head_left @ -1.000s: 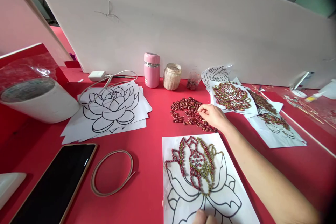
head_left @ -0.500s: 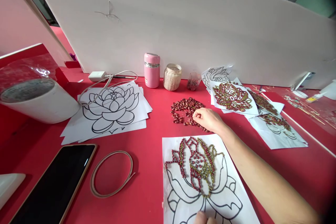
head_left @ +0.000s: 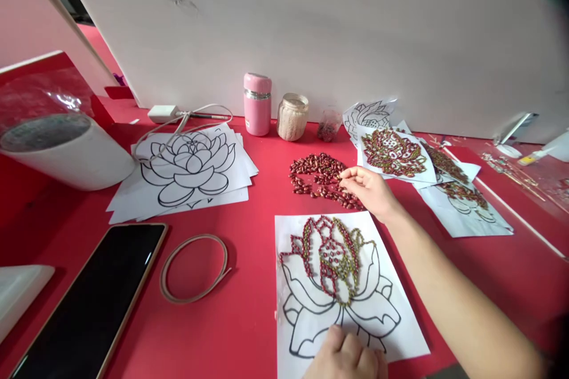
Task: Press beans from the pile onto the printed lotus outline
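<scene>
My right hand (head_left: 367, 188) hovers at the right edge of a loose pile of dark red beans (head_left: 317, 166). Its thumb and forefinger are pinched together, and whatever may be between them is too small to make out. Below lies a white sheet with a lotus line drawing (head_left: 306, 320). Red and green beans (head_left: 331, 254) follow the outlines of its upper petals and centre, while the lower petals show bare black lines. My left hand (head_left: 349, 358) rests with curled fingers on the sheet's lower part; the inside of its grip is hidden.
Lotus drawings (head_left: 191, 166) are stacked at left, near a white pot (head_left: 89, 157), phone (head_left: 89, 302) and coiled strip (head_left: 195, 237). Behind stand a pink flask (head_left: 257, 106), a jar (head_left: 292, 118) and a small clear cup (head_left: 329, 125). Bean-covered sheets (head_left: 393, 154) lie at right.
My right hand has shifted slightly right along the bean pile, its fingertips now at the pile's edge. More of my left hand shows on the sheet. The whole view has shifted a little.
</scene>
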The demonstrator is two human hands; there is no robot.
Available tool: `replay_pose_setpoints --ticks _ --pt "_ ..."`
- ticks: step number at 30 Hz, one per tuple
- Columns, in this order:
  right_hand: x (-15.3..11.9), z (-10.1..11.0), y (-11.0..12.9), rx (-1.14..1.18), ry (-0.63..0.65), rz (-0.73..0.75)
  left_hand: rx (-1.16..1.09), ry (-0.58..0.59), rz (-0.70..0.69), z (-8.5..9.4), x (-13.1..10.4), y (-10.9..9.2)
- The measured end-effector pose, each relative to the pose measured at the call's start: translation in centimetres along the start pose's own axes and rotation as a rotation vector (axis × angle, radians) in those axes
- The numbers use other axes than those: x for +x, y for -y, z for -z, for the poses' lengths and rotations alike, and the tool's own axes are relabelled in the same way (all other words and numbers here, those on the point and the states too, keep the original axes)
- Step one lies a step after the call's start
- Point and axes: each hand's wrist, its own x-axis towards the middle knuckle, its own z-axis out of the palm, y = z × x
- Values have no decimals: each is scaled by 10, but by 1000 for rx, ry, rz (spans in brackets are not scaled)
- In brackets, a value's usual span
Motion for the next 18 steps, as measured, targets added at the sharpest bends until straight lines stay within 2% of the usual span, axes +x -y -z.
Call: replay_pose_setpoints --ticks 4,7,12,18 --pt "-33 2 13 285 109 3 -28 -45 10 16 9 0" --pt "-61 -4 20 388 220 -25 -46 65 -23 30 14 2" --pt "-100 -23 22 350 334 5 -60 225 -54 39 12 2" --pt "-126 -33 29 164 339 73 -73 271 -62 39 9 1"
